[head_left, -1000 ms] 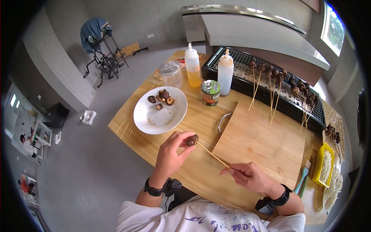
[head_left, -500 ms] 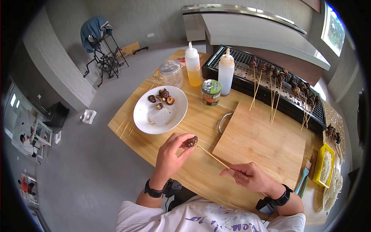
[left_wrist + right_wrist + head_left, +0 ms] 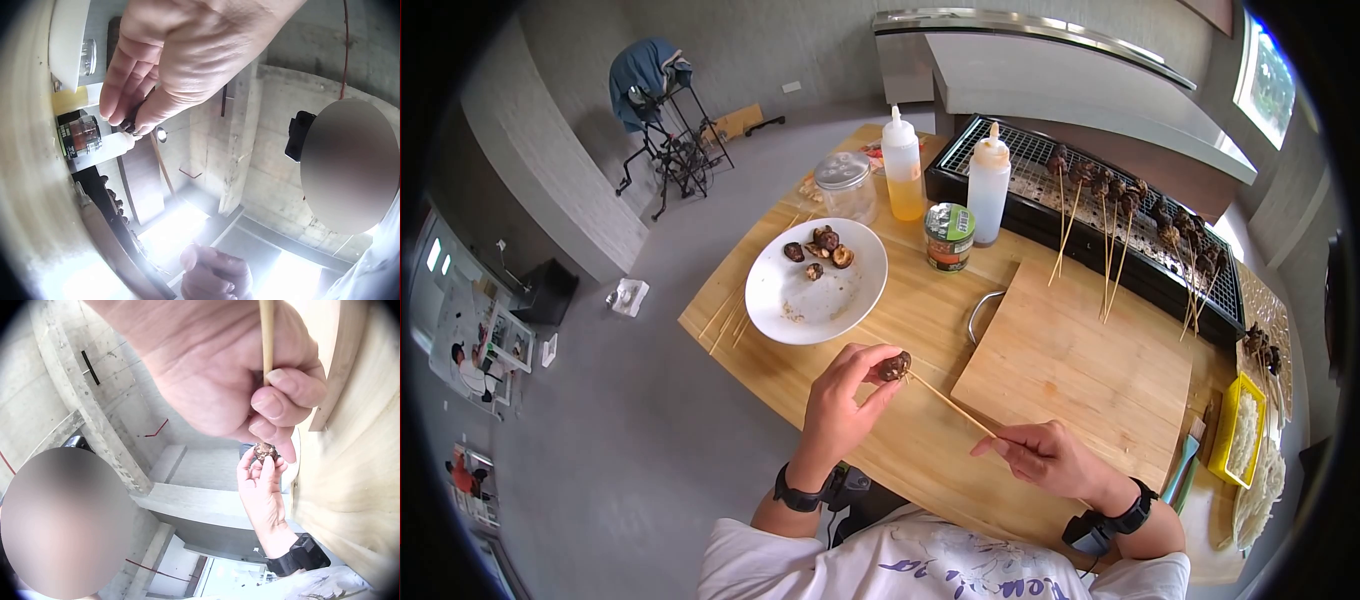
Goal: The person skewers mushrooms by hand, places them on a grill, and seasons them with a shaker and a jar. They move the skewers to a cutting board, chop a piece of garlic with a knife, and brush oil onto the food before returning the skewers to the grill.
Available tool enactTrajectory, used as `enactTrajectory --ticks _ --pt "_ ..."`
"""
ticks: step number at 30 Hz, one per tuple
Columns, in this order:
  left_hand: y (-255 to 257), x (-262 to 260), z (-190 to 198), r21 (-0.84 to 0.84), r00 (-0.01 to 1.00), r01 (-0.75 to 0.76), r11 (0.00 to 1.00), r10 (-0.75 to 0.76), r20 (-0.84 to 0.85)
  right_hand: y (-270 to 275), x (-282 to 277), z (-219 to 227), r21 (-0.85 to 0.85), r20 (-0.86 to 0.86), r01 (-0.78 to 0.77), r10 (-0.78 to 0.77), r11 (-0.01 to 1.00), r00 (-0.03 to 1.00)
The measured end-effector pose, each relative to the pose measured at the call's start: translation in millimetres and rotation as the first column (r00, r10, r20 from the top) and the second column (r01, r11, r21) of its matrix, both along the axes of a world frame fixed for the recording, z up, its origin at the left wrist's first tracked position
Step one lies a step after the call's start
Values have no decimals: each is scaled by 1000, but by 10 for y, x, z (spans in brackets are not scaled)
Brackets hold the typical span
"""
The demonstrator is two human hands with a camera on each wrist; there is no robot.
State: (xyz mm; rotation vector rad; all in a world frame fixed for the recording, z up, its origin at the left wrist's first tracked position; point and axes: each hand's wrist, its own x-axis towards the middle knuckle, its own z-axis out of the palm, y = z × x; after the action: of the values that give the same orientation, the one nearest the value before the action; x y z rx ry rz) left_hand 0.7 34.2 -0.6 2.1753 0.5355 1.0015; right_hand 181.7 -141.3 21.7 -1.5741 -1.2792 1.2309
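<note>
In the head view my left hand (image 3: 840, 400) pinches a dark brown mushroom (image 3: 893, 366) between thumb and fingers, over the near side of the table. A thin wooden skewer (image 3: 948, 400) runs from this mushroom down to my right hand (image 3: 1050, 458), whose fingers curl round it. The skewer's far end meets the mushroom's pale side; its tip is hidden. In the right wrist view the stick's other end (image 3: 267, 337) sticks out past the palm. Left of centre, a white plate (image 3: 840, 300) bears several more mushrooms (image 3: 827, 238).
A wooden cutting board (image 3: 1080, 370) lies beside the right hand. Behind it, a black grill (image 3: 1040, 215) bears several loaded skewers. Two squeeze bottles (image 3: 903, 170), a can (image 3: 949, 238) and a lidded jar (image 3: 846, 190) stand further back. A yellow tray (image 3: 1225, 440) and brush (image 3: 1185, 455) are at right.
Both hands keep nearly the same pose, still holding the mushroom and the skewer. The head view has shifted very slightly, so the table things appear a little higher.
</note>
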Motion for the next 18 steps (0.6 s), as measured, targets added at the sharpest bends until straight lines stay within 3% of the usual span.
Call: enactTrajectory --ticks 18 --pt "-27 -7 4 -55 999 -3 998 0 -49 1 -9 9 -8 8 3 -3 1000 1000"
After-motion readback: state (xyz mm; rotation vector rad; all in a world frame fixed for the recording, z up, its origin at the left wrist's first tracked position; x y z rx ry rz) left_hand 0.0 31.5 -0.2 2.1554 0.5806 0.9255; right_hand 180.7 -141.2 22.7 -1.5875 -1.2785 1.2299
